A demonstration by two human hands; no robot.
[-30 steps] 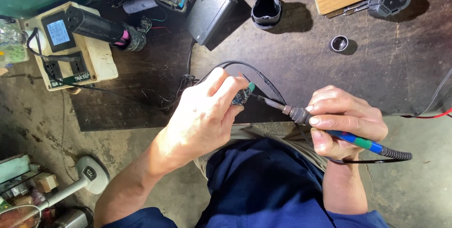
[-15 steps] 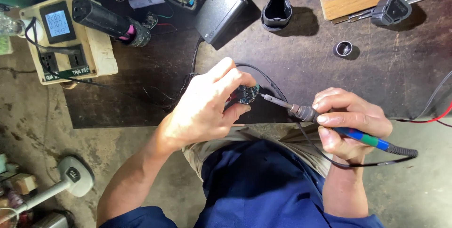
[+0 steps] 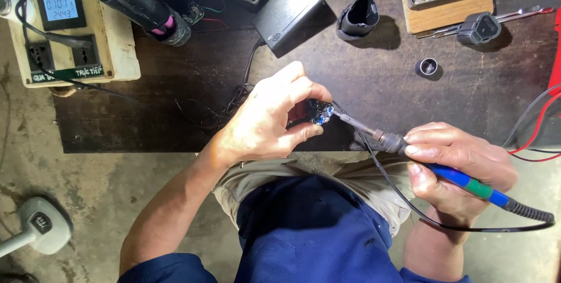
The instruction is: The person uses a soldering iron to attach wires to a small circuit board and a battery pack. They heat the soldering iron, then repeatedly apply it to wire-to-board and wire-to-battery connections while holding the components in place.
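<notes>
Small circuit board (image 3: 318, 111) pinched in left hand (image 3: 266, 122) fingers; right hand (image 3: 459, 169) grips soldering iron (image 3: 409, 148), tip touching board; soldering appears underway, finish not visible.

A small blue-lit rectangular screen (image 3: 59, 2) sits black-framed on the cream socket box (image 3: 117, 37), far left.

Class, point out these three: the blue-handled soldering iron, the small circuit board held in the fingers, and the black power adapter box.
blue-handled soldering iron (image 3: 461, 182), head view, on its blue grip.
small circuit board (image 3: 319, 111), head view, its exposed edge.
black power adapter box (image 3: 289, 11), head view, its top face.
</notes>
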